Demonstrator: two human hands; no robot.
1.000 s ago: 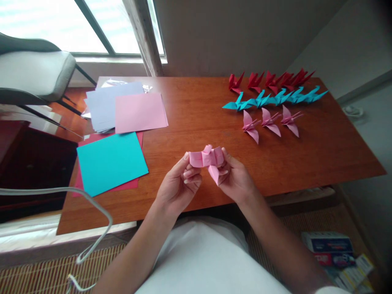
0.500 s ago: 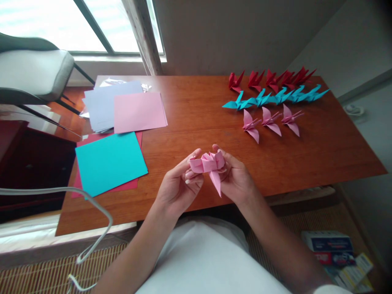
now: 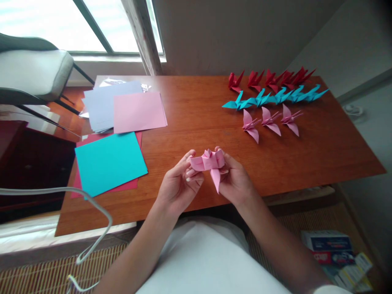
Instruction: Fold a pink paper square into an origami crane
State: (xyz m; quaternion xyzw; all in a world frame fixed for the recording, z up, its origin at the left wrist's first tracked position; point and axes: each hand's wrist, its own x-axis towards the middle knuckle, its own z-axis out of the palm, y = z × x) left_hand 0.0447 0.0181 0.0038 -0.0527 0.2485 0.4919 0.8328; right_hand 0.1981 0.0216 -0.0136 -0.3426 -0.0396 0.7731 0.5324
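Note:
A folded pink paper figure (image 3: pixel 211 161) is held up over the table's near edge, between my two hands. One pointed flap hangs down from its middle, and a wing spreads to each side. My left hand (image 3: pixel 180 181) pinches the left wing between thumb and fingers. The right wing is gripped by my right hand (image 3: pixel 237 177), whose fingers are partly hidden behind the paper. Beyond, on the right of the table, three pink folded birds (image 3: pixel 266 121) form a row. Behind them stand a row of blue paper cranes (image 3: pixel 277 98) and a row of red ones (image 3: pixel 271 80).
On the left of the wooden table (image 3: pixel 190 110) lie pink sheets (image 3: pixel 140 112), pale grey-blue sheets (image 3: pixel 102 108), and blue sheets (image 3: pixel 112 163) over red ones. A white cable (image 3: pixel 104 212) loops at lower left. Boxes (image 3: pixel 330 245) sit below right, and a chair (image 3: pixel 33 69) stands far left.
The pink figure has tipped slightly and its wings look more spread. My left fingertips have shifted a little to the left along the wing. Both hands still hold it.

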